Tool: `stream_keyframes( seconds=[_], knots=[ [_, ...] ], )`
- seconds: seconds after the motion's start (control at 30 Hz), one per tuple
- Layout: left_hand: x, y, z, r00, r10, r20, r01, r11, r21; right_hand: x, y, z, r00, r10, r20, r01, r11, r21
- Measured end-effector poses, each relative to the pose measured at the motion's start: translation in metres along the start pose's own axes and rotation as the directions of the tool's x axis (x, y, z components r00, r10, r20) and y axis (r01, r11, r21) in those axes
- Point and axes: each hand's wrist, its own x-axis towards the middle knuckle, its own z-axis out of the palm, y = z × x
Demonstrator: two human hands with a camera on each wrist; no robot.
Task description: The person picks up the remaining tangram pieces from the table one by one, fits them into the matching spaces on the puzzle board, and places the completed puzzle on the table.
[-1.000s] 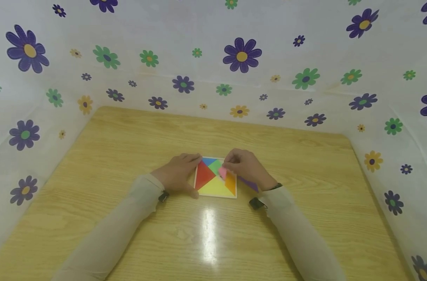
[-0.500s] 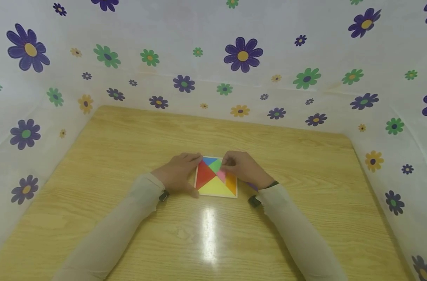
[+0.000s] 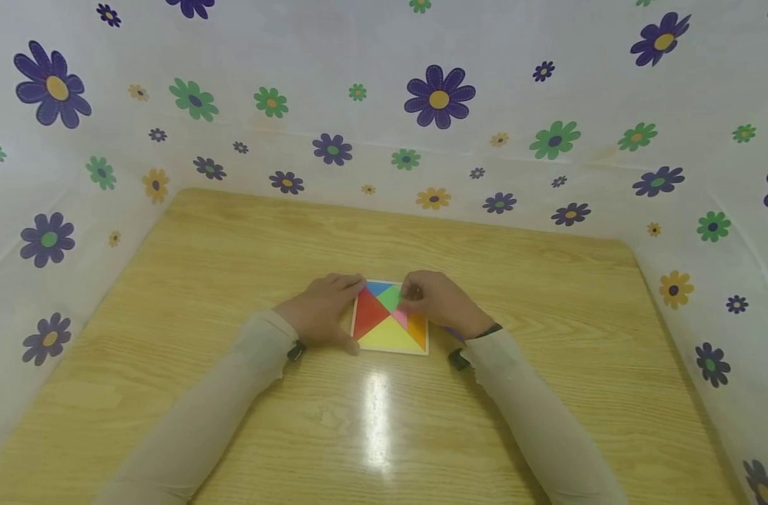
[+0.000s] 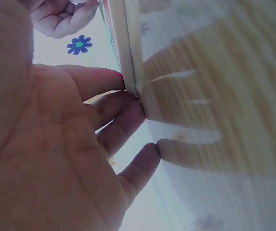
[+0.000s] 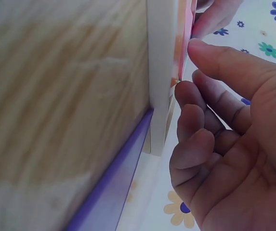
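A tangram tray (image 3: pixel 393 352) with a pale rim lies mid-table. Inside it are red (image 3: pixel 368 315), yellow (image 3: pixel 391 337), blue (image 3: pixel 378 287), green (image 3: pixel 388 298) and orange (image 3: pixel 416 330) pieces. My left hand (image 3: pixel 323 312) rests along the tray's left edge, fingers extended, thumb near the lower corner. Over the upper right part, my right hand (image 3: pixel 443 301) has thumb and forefinger at the pink tangram piece (image 3: pixel 398 318), partly covering it. The right wrist view shows the thumb touching that pink piece (image 5: pixel 188 31), other fingers curled. A purple triangle (image 5: pixel 113 187) lies against the tray's right side, mostly under the right hand.
The wooden table (image 3: pixel 264 435) extends around the tray, with a glare streak in front. White flower-printed cloth (image 3: pixel 371 49) stands behind the table and along both sides.
My right hand has brought the pink piece from a tilted position down to lie between the green, yellow and orange pieces. The left hand stays at the tray's edge.
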Motion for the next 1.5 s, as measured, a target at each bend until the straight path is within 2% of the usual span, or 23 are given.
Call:
stream_keyframes(
  seconds=[0.3, 0.6, 0.83, 1.07, 1.5],
  knots=[
    [0.002, 0.0, 0.001, 1.0, 0.019, -0.007, -0.019, 1.0, 0.013, -0.008, 0.003, -0.003, 0.999, -0.035, -0.023, 0.031, 0.987, -0.155],
    [0.001, 0.0, -0.001, 0.999, 0.036, -0.012, -0.035, 0.999, 0.025, -0.017, -0.004, -0.001, 0.995, -0.103, 0.005, 0.101, 0.959, -0.264],
    [0.0, 0.0, -0.001, 1.0, 0.029, -0.012, -0.028, 1.0, 0.012, -0.014, -0.006, 0.001, 0.992, -0.122, 0.028, 0.125, 0.943, -0.309],
    [0.0, 0.0, -0.001, 1.0, 0.024, -0.007, -0.024, 1.0, 0.013, -0.013, -0.005, 0.003, 0.983, -0.183, 0.029, 0.181, 0.919, -0.35],
    [0.001, -0.002, 0.001, 0.999, 0.044, -0.015, -0.043, 0.999, 0.02, -0.017, -0.002, 0.002, 0.978, -0.2, 0.05, 0.205, 0.917, -0.343]
  ],
)
